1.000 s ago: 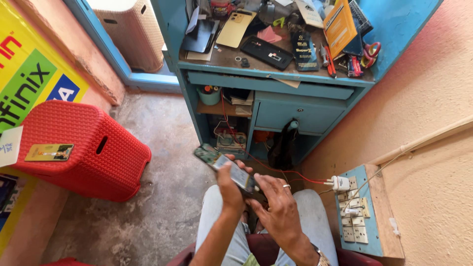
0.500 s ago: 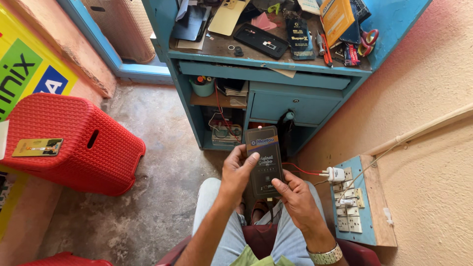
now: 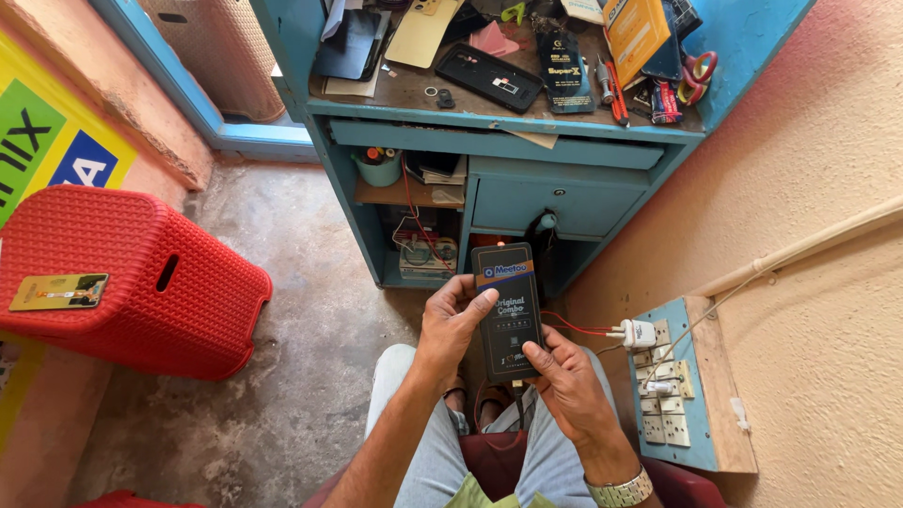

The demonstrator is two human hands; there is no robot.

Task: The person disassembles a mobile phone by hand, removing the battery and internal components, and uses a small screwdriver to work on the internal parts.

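Note:
I hold a flat black rectangular package (image 3: 508, 299) with a blue and orange band near its top, upright over my knees. My left hand (image 3: 451, 325) grips its left edge, thumb laid across the front. My right hand (image 3: 567, 381) pinches its lower right corner from below. A metal watch (image 3: 621, 491) sits on my right wrist. In front stands a blue desk (image 3: 499, 141) whose top carries phone cases, a black tray, an orange box, screwdrivers and scissors.
A red plastic stool (image 3: 141, 282) with a small card on top stands at the left on the concrete floor. A blue switchboard (image 3: 679, 386) with a white plug and red wires hangs on the right wall. Desk shelves hold a cup and wires.
The black package has been turned upright and now faces me, held a little lower and more centred. Both hands have shifted their hold on its edges. My view has tilted down slightly.

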